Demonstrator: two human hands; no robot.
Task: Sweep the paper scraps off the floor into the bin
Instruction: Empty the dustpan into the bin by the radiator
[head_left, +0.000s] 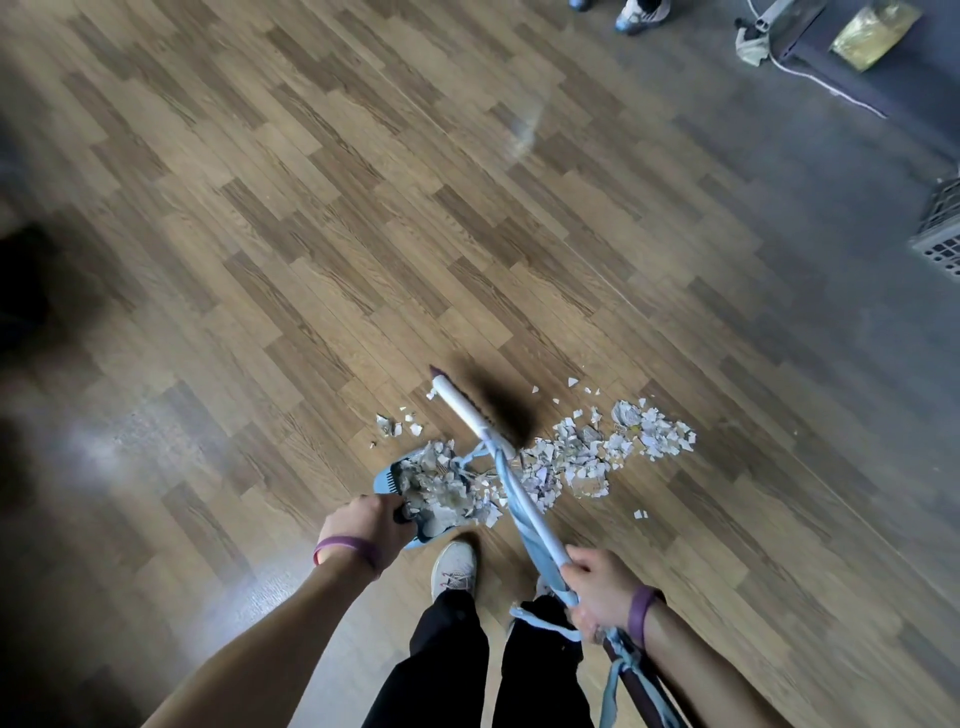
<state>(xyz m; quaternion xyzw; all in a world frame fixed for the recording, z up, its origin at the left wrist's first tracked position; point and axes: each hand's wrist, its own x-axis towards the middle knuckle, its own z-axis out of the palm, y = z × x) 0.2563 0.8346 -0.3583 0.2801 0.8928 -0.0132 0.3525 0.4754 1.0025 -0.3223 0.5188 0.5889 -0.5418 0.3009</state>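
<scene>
Right hand (602, 592) grips broom handle (525, 503); left hand (363, 525) holds dustpan (385, 479).

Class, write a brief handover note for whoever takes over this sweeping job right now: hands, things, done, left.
Left hand grips the blue dustpan, held low at the floor. Right hand grips the broom by its handle.
Done: some paper scraps are in the pan.
Left: the main pile lies on the floor right of the broom head, with strays around it. Sweep them in, then empty into the bin, which is not clearly in view.

No readable text, labels or numbers visible.
</scene>
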